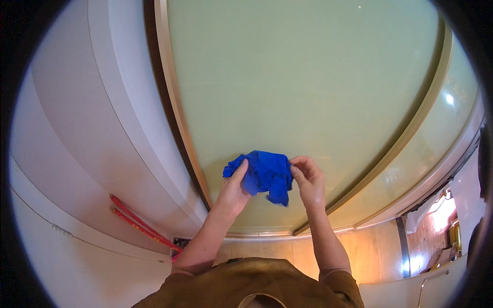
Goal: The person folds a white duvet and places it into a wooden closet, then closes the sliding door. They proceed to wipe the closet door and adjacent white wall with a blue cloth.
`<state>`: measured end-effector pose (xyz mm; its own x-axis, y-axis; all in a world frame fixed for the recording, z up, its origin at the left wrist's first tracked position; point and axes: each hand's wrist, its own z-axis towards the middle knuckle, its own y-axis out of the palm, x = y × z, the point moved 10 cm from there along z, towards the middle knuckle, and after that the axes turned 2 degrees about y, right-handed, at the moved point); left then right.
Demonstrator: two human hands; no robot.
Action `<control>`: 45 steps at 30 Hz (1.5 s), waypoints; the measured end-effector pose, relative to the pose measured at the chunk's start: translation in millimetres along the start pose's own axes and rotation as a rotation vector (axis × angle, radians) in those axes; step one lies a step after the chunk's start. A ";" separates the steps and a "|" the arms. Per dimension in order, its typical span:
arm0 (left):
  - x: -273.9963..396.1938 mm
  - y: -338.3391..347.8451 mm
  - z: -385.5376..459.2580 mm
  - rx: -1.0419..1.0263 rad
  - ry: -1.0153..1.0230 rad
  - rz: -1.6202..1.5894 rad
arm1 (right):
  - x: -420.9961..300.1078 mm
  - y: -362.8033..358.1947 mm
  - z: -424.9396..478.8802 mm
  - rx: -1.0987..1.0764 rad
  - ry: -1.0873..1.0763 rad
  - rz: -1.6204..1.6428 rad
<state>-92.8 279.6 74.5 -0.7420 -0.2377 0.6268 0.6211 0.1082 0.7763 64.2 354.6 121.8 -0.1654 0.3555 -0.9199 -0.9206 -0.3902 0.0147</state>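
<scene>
A crumpled blue cloth (269,169) is held up between my two hands, in front of a pale green sliding door panel (308,77). My left hand (234,188) grips its left part, with the thumb on top and the fingers hidden behind the cloth. At the cloth's right edge, my right hand (310,179) pinches the fabric between thumb and fingertips. One flap of the cloth hangs down near the right side.
The door has wood-toned frame strips (404,138). At left stand white panels (146,134) and two red sticks or tubes (144,225) leaning low. A wooden floor (362,250) lies below. At lower right are a doorway (427,238) and a white surface with a metal handle (421,290).
</scene>
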 end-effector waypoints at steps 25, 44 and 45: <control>146.6 72.6 -68.2 0.243 1.382 1.854 | -174.2 -25.4 20.5 0.429 -1.054 -0.573; 137.6 32.5 -18.4 0.193 1.200 2.244 | -94.1 110.0 46.7 -0.099 -1.458 -1.480; 138.7 29.6 -20.6 0.208 1.192 2.250 | -124.4 111.7 61.2 -0.032 -1.386 -1.437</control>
<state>-172.2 230.0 183.0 0.9871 0.1328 -0.0899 -0.1603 0.8228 -0.5452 -39.7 318.8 261.8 0.4277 0.6536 0.6244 -0.6018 0.7213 -0.3429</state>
